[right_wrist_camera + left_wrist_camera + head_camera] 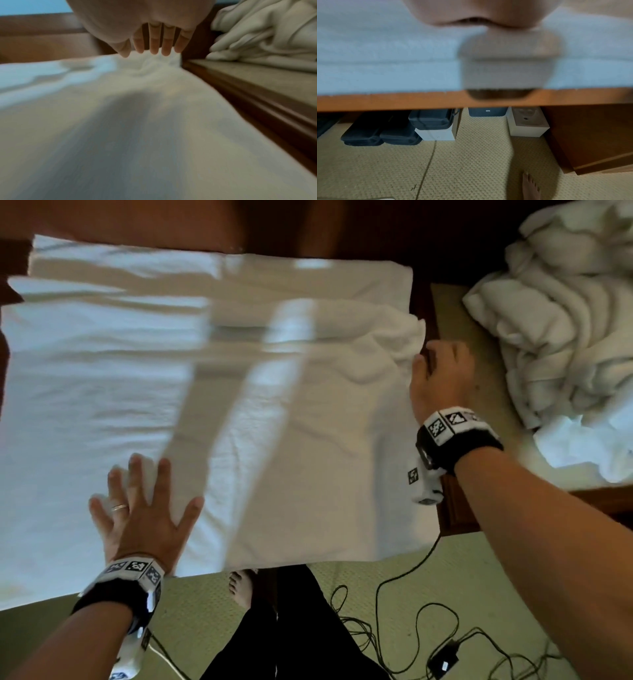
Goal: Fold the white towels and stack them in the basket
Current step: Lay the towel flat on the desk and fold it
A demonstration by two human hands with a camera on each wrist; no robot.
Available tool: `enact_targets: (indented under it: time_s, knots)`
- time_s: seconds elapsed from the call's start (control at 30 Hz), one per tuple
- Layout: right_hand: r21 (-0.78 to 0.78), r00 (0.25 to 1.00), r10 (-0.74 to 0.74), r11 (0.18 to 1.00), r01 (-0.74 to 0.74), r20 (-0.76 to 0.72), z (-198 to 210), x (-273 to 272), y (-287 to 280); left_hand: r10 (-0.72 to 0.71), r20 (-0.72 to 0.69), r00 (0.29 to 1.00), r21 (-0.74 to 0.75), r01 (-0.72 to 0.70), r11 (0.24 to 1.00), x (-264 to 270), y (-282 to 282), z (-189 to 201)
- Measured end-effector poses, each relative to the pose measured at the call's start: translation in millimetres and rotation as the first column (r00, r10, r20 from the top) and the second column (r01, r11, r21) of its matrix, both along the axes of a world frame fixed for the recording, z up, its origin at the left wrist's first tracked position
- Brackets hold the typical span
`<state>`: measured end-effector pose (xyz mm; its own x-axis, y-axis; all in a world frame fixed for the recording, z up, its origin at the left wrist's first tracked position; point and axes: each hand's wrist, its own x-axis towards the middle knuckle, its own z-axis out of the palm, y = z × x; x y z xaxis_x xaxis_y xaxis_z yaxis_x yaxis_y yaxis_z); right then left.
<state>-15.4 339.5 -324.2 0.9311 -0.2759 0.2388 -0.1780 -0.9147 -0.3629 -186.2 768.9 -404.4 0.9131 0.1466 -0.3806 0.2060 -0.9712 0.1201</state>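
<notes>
The white towel [239,392] lies spread over the tabletop [471,100], so the step in hand looks like flattening before the first fold. The unfolded pile [561,330] waits well right of the right hand [442,378], whose grip pinches the rumpled corner. The left hand [144,508] presses flat, fingers splayed. Next, the corner likely needs pulling taut. No basket shows.

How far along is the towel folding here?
Early. In hand: one large white towel lies spread over the wooden table, the left hand flat on it, the right hand at its bunched far corner. Left: a crumpled pile of white towels. No basket or folded stack shows.
</notes>
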Motion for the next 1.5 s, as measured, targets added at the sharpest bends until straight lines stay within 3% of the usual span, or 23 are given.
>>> enact_targets:
  time_s: [0.07,0.1,0.2,0.23,0.37,0.43,0.5,0.57,0.63,0.73,0.8,0.9,1.03,1.17,1.3,1.4,1.47,1.5]
  knots:
    - [-0.103,0.983,0.174,0.978,-0.18,-0.061,-11.2,-54.9,22.0,-0.018,-0.019,1.0,-0.018,0.018,1.0,0.2,1.9,1.7]
    - [-0.137,0.95,0.255,0.95,-0.281,-0.18,-18.2,-80.1,33.0,-0.027,-0.031,0.999,-0.025,0.026,0.999,0.3,4.6,2.1]
    - [-0.063,0.696,0.243,0.922,-0.383,-0.676,-32.5,-131.0,50.5,-0.038,-0.065,0.997,-0.025,0.036,0.999,-0.5,19.7,1.1]
    - [-0.039,0.643,0.228,0.927,-0.373,-0.731,-36.4,-139.1,49.1,-0.036,-0.069,0.997,-0.026,0.035,0.999,-1.0,25.6,0.1]
    - [0.026,0.578,0.243,0.933,-0.358,-0.779,-31.5,-126.9,47.9,-0.053,-0.042,0.998,-0.003,0.053,0.999,3.4,35.6,-2.7]
    - [0.05,0.651,0.25,0.95,-0.31,-0.717,-19.4,-104.4,48.5,-0.015,-0.043,0.999,-0.002,0.015,1.0,7.7,31.7,-1.0]
    - [0.083,0.815,0.199,0.98,-0.183,-0.544,-5.0,-76.3,42.8,0.017,-0.016,1.0,-0.03,-0.018,0.999,11.9,20.8,2.4]
    - [0.081,0.901,0.101,0.994,-0.074,-0.423,1.3,-42.0,26.7,-0.06,0.021,0.998,-0.048,0.061,0.997,14.5,1.3,6.1]
    - [0.057,0.907,0.008,0.998,0.017,-0.421,1.8,-7.5,8.3,-0.164,0.028,0.986,-0.033,0.165,0.986,15.4,-18.7,2.7]
    - [0.034,0.838,-0.077,0.993,0.113,-0.541,-5.3,30.2,-12.3,-0.152,0.012,0.988,-0.009,0.152,0.988,17.0,-33.4,-3.7]
    - [0.093,0.791,-0.061,0.985,0.148,-0.609,-11.8,44.5,-20.0,-0.155,0.015,0.988,0.022,0.155,0.988,16.5,-32.8,-7.4]
    - [0.188,0.778,-0.026,0.965,0.183,-0.627,-24.2,54.4,-21.4,-0.164,0.027,0.986,0.044,0.163,0.986,17.8,-31.6,-7.8]
    - [0.097,0.734,0.044,0.995,0.031,-0.678,-25.4,70.7,-24.8,-0.129,0.001,0.992,0.059,0.129,0.99,18.0,-33.2,-7.2]
    - [-0.047,0.852,-0.061,0.998,0.043,-0.52,1.8,96.9,-45.3,-0.117,-0.01,0.993,0.057,0.118,0.991,19.4,-33.4,-6.8]
    - [0.01,0.944,-0.122,0.991,0.131,-0.307,19.1,75.9,-34.8,-0.11,-0.023,0.994,0.038,0.111,0.993,20.6,-34.3,-3.1]
    - [-0.034,0.975,0.174,0.983,-0.18,-0.139,4.8,11.4,8.2,-0.113,-0.039,0.993,0.007,0.113,0.994,22.6,-34.0,1.1]
    - [-0.073,0.894,0.373,0.913,-0.401,-0.247,-10.8,-43.3,42.4,-0.117,-0.05,0.992,-0.032,0.115,0.993,22.7,-28.5,6.1]
    - [-0.053,0.814,0.4,0.885,-0.462,-0.421,-18.2,-68.5,57.6,-0.1,-0.04,0.994,-0.047,0.099,0.994,22.2,-22.4,8.5]
